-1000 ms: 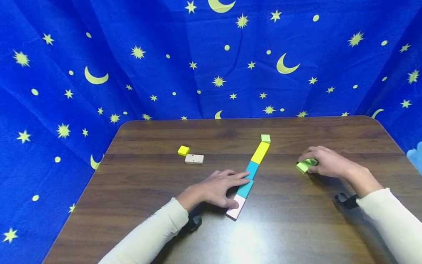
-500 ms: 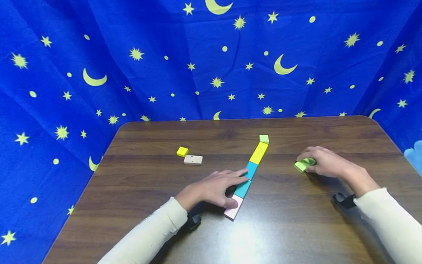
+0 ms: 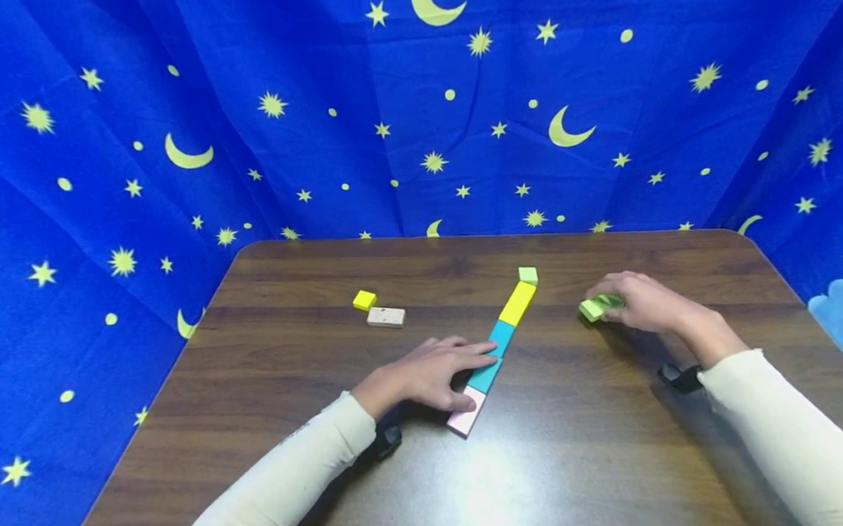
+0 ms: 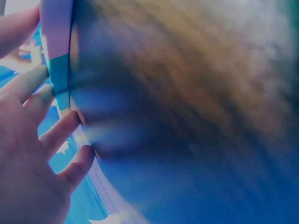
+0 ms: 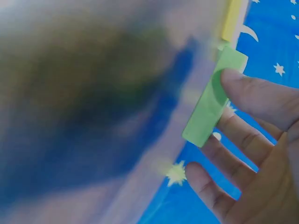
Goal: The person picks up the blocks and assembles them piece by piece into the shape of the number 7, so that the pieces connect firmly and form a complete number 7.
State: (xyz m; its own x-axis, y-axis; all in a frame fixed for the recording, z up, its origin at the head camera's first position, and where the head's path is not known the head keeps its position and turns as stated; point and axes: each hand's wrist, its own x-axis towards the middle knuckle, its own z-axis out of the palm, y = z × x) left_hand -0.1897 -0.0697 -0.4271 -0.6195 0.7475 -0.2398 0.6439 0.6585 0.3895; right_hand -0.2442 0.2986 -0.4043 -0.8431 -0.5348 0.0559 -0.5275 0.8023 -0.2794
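A slanting row of blocks lies mid-table: a pink block (image 3: pixel 463 423) nearest, two teal blocks (image 3: pixel 485 377), a yellow block (image 3: pixel 519 304), then a small light green block (image 3: pixel 528 275) at the far end. My left hand (image 3: pixel 431 376) rests on the row with fingers spread. Its thumb touches the pink block and its fingertips reach the teal ones. To the right of the row, my right hand (image 3: pixel 643 302) pinches a longer light green block (image 5: pixel 212 100) between thumb and fingers. The right wrist view shows its broad face under the thumb.
Left of the row, a small yellow block (image 3: pixel 364 300) lies by a whitish speckled block (image 3: pixel 386 317). The brown wooden table (image 3: pixel 303 282) ends at a blue curtain (image 3: pixel 345 77) printed with moons and stars. Black straps with cameras are on both wrists.
My right hand has moved forward and slightly left with the light green block. The left hand and the row keep their places.
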